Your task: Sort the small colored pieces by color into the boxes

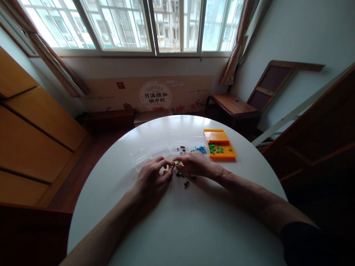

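We're at the fiddly bit here: both hands meet near the middle of the round white table (194,221), working a tiny yellow-and-dark brick cluster (172,164) between the fingertips. The left hand (154,177) is curled over with its fingers pinched nearly shut on the cluster's left side. The right hand (195,164) nips it from the right with thumb and forefinger (too small to tell exactly where the pads sit).

Our guess is that one piece is being seated onto another, and whatever comes after calls for a steady pinch and straight pressure so nothing skews or pops off.

The cluster is a few studs big, held just off the tabletop. A few loose dark and yellow small bricks (186,184) lie right beside it. Toward the far edge sit a clear plastic compartment box (155,149) with little blue pieces (200,149) and a flat orange plastic tray (222,142) with little green pieces (216,149).
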### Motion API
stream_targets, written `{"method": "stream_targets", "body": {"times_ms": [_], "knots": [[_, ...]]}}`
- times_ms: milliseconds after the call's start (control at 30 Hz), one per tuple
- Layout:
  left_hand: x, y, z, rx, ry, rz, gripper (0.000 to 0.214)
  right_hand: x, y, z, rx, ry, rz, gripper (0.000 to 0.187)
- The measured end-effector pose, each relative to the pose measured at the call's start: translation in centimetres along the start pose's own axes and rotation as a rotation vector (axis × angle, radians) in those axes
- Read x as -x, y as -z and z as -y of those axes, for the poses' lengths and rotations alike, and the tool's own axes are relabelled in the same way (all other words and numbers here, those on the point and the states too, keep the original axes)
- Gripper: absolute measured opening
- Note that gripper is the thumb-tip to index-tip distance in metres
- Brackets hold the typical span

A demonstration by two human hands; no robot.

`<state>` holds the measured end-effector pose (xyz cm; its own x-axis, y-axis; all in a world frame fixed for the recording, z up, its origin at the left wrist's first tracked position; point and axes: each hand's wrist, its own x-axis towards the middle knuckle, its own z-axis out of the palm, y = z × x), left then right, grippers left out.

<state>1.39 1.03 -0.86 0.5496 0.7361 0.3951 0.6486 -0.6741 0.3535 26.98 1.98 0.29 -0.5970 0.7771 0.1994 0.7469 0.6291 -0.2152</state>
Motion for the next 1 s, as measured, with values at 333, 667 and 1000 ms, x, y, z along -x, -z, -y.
{"method": "stream_targets", "body": {"times_ms": [333,667,1000], "knots": [[-0.1,0.0,0.0,-0.038,0.072,-0.031,0.012,0.0,-0.5,-0.3,-0.011,0.028,-0.024,0.021],[-0.1,0.3,-0.2,-0.077,0.098,-0.049,0.009,0.0,-0.8,-0.6,-0.049,0.102,0.006,0.020],[0.3,0.2,-0.3,-0.134,0.119,-0.071,0.007,-0.4,0.0,-2.0,-0.071,-0.179,-0.315,0.023]]}}
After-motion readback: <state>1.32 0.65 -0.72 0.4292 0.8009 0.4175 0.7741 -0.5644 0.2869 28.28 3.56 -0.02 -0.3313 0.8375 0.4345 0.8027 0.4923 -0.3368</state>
